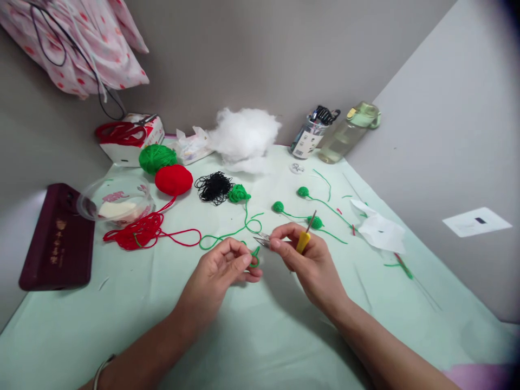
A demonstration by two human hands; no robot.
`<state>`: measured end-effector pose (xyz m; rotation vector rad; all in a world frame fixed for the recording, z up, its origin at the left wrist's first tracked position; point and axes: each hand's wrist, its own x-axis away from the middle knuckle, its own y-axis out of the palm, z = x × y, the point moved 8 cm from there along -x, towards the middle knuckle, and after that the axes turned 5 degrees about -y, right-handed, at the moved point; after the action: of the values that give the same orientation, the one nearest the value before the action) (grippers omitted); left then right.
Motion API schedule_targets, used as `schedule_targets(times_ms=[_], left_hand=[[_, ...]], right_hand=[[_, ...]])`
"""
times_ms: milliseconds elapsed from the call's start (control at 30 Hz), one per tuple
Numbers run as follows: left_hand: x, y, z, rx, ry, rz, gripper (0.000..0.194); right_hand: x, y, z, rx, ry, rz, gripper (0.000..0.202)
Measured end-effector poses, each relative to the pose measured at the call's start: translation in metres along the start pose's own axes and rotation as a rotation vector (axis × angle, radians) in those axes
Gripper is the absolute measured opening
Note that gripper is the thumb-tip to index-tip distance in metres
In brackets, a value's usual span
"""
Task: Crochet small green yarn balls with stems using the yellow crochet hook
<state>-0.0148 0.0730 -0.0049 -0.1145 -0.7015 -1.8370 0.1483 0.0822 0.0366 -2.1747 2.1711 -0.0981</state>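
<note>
My left hand (225, 265) pinches a small loop of green yarn (255, 259) between thumb and fingers. From it the strand runs back across the table to a small green yarn ball (239, 193). Close by on the right, my right hand (311, 260) is closed around a yellow-handled crochet hook (303, 242), its metal shaft pointing up. Between that hand's thumb and forefinger are thread snips (262, 241), their pointed blades towards the green loop. Most of the snips is hidden by the fingers. Three crocheted green balls (278, 207) with yarn tails lie beyond my right hand.
Left of my hands are loose red yarn (140, 232), a red ball (174, 180), a clear tub (116, 201) and a dark red case (57, 238). Behind are black cord (214, 187), white stuffing (246, 135) and a water bottle (350, 132). White paper (382, 230) lies right.
</note>
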Motion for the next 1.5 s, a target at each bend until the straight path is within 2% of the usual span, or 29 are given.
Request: schedule_targets(times_ms=[100, 167, 267, 433, 533, 700, 900, 1033, 1133, 1233, 1367, 1500], left_hand=[[0.0, 0.002, 0.002, -0.011, 0.028, -0.018, 0.028], [0.001, 0.002, 0.004, -0.032, 0.052, -0.02, 0.027], [0.001, 0.0, 0.004, -0.077, 0.063, 0.003, 0.025], [0.0, -0.002, 0.004, -0.175, 0.058, 0.031, 0.022], [-0.001, -0.003, 0.005, -0.201, 0.058, 0.051, 0.021], [0.004, -0.007, 0.011, -0.048, 0.071, 0.088, 0.021], [0.006, 0.002, 0.017, 0.16, 0.033, 0.002, 0.018], [0.005, -0.001, 0.017, 0.076, 0.054, 0.042, 0.019], [0.006, -0.004, 0.017, 0.005, 0.09, 0.071, 0.019], [0.008, -0.005, 0.018, 0.109, 0.088, 0.063, 0.019], [0.011, 0.003, 0.022, 0.187, 0.106, -0.033, 0.023], [0.008, 0.008, 0.014, 0.101, 0.039, -0.032, 0.026]], right_hand=[[0.0, 0.007, 0.001, 0.09, -0.002, -0.117, 0.029], [0.0, 0.012, 0.002, 0.15, -0.029, -0.177, 0.019], [-0.002, 0.012, 0.0, 0.135, -0.077, -0.161, 0.013], [-0.004, 0.004, 0.011, -0.081, 0.1, -0.086, 0.017], [-0.005, 0.008, 0.014, -0.308, 0.203, -0.133, 0.021], [-0.008, 0.012, 0.014, -0.544, 0.281, -0.165, 0.02], [0.0, 0.022, 0.018, -0.526, 0.361, -0.291, 0.021], [0.005, 0.026, 0.021, -0.338, 0.354, -0.329, 0.029], [0.005, 0.025, 0.022, -0.166, 0.301, -0.297, 0.034], [0.001, 0.017, 0.024, -0.102, 0.255, -0.177, 0.035], [-0.003, 0.006, 0.024, -0.165, 0.237, -0.038, 0.033], [-0.004, 0.01, 0.025, -0.277, 0.277, -0.059, 0.032]])
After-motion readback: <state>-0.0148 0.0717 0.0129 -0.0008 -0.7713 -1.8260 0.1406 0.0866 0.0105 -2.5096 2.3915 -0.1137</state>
